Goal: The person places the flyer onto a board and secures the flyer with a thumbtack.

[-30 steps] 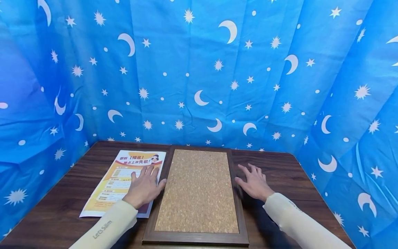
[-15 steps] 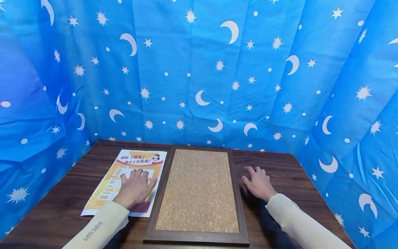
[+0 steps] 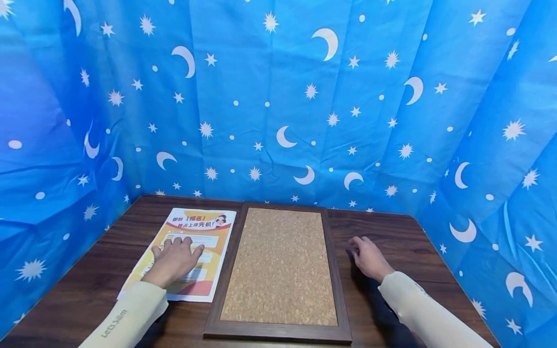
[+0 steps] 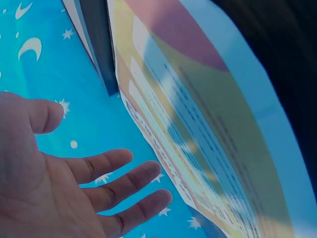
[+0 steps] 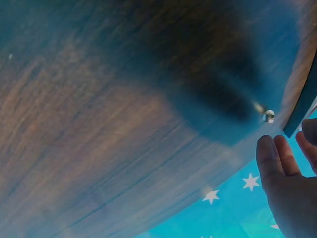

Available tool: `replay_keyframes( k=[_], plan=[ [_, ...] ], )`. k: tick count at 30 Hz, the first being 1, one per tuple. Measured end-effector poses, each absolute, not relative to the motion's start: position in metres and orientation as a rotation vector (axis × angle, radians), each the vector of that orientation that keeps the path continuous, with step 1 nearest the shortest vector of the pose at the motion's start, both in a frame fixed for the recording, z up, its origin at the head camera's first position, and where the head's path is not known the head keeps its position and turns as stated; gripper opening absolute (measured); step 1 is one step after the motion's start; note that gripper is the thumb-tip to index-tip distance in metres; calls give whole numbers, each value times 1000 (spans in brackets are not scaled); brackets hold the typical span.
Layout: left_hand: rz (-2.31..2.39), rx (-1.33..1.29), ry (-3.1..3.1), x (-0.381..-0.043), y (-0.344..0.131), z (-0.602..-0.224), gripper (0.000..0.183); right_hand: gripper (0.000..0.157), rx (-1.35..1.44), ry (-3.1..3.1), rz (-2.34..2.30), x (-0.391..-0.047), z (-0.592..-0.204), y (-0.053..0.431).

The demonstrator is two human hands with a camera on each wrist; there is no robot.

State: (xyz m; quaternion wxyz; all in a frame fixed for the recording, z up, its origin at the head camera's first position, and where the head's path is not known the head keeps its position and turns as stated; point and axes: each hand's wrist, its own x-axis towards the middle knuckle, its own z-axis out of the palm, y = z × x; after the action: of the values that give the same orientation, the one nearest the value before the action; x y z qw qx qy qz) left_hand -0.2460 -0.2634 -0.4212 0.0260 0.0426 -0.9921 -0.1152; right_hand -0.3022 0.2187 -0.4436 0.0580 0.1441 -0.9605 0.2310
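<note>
My left hand (image 3: 174, 258) hovers over a printed paper poster (image 3: 202, 287), fingers spread. In the left wrist view, a gap shows between the fingers (image 4: 133, 181) and the poster (image 4: 213, 114). The sheet lies flat left of a cork board (image 3: 280, 266) with a dark brown frame. Right of that frame, my right hand (image 3: 370, 258) is low over the table, its fingers loosely bent and pointing away. In the right wrist view, a small shiny round thing (image 5: 268, 116) sits on the wood just beyond the fingertips of the right hand (image 5: 292, 183).
The dark wooden table (image 3: 404, 246) has its far edge close to a blue curtain (image 3: 243, 96) printed with white moons and stars. The curtain also runs along both sides. The cork board's frame stands slightly above the tabletop.
My left hand has moved left and nearer, off the frame's side to over the poster's middle. My right hand has shifted right, away from the frame, its fingers bending more.
</note>
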Motion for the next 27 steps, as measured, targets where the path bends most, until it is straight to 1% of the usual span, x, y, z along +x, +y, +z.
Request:
replay_keyframes(
  k=[7,11,18,27],
  plan=[
    [-357,186,-3062,-247,-278,-418,64,33,422,-2925,698,-305,-445,225],
    [-357,205,-3056,-244,-291,-418,62,35,412,-2937,716,-307,-446,227],
    [-343,263,-3084,-235,-319,-420,67,29,403,-2941,739,-304,-453,228],
    [-301,454,-3093,-232,-343,-425,73,19,437,-2887,689,-305,-458,231]
  ],
)
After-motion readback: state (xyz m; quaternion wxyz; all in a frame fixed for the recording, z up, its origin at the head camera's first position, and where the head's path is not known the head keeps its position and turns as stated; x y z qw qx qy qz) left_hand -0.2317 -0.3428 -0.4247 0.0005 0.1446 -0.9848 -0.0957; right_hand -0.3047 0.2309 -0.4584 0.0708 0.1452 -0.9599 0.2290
